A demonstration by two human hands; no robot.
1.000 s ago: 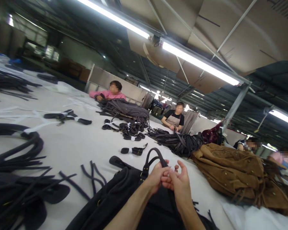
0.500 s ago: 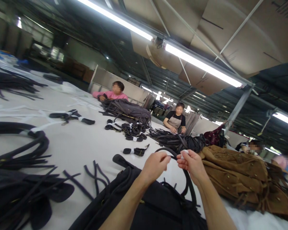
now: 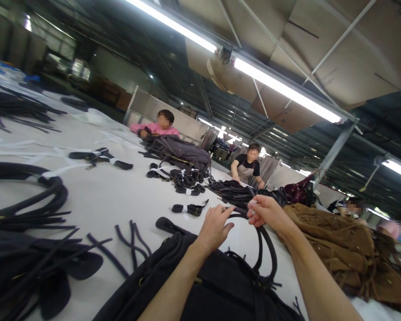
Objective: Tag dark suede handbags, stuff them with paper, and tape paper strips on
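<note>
A black bag point(image 3: 203, 294) lies on the white table point(image 3: 120, 200) right in front of me, its black looped handle point(image 3: 267, 249) standing up from it. My left hand point(image 3: 215, 227) pinches the top of that handle between thumb and fingers. My right hand point(image 3: 265, 210) grips the same handle a little to the right, fingers curled, with a small white scrap at its fingertips. Both forearms reach in from the bottom edge.
A brown suede bag point(image 3: 337, 243) lies at my right. Black straps point(image 3: 26, 209) pile at the left, and bundles of straps point(image 3: 187, 180) sit mid-table. Two people point(image 3: 245, 167) work across the table, with others at the far right.
Both hands have risen from clasping the handle close together to holding its top, slightly apart. The handle loop now stands up. The view has swung a little left.
</note>
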